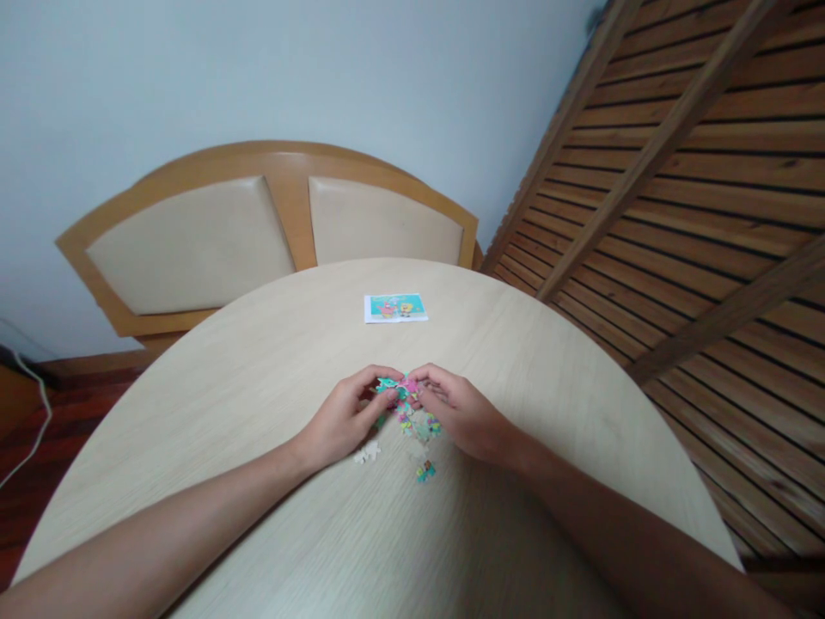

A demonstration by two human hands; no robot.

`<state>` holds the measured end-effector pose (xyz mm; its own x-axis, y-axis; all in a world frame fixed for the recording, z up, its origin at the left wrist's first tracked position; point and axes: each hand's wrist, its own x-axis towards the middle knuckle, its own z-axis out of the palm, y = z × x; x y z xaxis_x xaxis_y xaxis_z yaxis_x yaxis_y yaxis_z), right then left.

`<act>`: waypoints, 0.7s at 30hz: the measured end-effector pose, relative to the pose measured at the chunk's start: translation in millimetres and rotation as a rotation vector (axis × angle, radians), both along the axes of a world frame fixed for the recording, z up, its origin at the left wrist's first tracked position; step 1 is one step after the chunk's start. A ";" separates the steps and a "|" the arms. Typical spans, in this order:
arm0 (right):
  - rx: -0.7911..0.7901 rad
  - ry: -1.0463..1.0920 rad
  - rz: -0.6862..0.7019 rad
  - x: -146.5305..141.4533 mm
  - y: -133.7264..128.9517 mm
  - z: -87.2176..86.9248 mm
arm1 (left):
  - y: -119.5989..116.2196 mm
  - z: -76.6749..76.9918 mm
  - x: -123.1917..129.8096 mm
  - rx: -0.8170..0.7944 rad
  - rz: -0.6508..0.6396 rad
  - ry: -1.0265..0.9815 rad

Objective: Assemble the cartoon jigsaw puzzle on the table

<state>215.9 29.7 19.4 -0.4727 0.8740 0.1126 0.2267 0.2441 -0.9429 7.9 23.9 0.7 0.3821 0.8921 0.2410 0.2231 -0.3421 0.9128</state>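
Observation:
My left hand (351, 408) has its thumb and fingers closed on teal puzzle pieces (388, 387) at the middle of the round table. Facing it, my right hand (461, 411) is closed at the edge of the same small cluster, by a pink piece (410, 386). Several colourful pieces (418, 423) lie loosely below and between the hands. A white, face-down piece (369, 452) rests under my left wrist. Nearer to me is a teal piece with yellow and brown marks (425, 470). The fingertips partly hide the held pieces.
A small printed picture (396, 308) with two cartoon figures lies beyond the hands on the pale wooden table (271, 344). Behind the table stands a padded headboard (193, 241) against the wall. Wooden slats (676, 198) lean at the right. A white cable hangs at far left.

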 end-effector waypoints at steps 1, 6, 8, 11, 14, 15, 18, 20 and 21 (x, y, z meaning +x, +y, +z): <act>-0.018 -0.002 -0.004 -0.1 -0.2 -0.2 | 0.8 0.4 -0.3 -0.006 0.017 0.003; -0.043 -0.028 -0.037 0.4 1.0 -4.3 | 2.2 0.4 -1.1 -0.027 0.071 -0.010; -0.061 -0.011 -0.051 0.9 2.8 -7.0 | 2.3 1.3 -1.5 -0.017 0.106 0.006; -0.062 0.017 -0.059 1.8 5.7 -10.2 | 2.6 3.9 -2.7 0.017 0.147 0.086; -0.001 0.016 -0.039 2.7 7.5 -10.1 | 3.0 5.6 -4.1 0.055 0.118 0.148; 0.023 0.002 -0.033 3.1 7.7 -9.3 | 3.0 5.6 -4.4 0.067 0.096 0.159; 0.091 -0.061 -0.037 4.4 7.2 -6.3 | 3.2 4.9 -5.2 0.104 0.031 0.186; 0.117 -0.085 -0.053 5.0 6.6 -4.4 | 3.4 3.8 -6.1 0.147 0.006 0.211; 0.129 -0.096 -0.062 5.2 6.3 -3.5 | 3.7 3.1 -6.7 0.175 0.005 0.227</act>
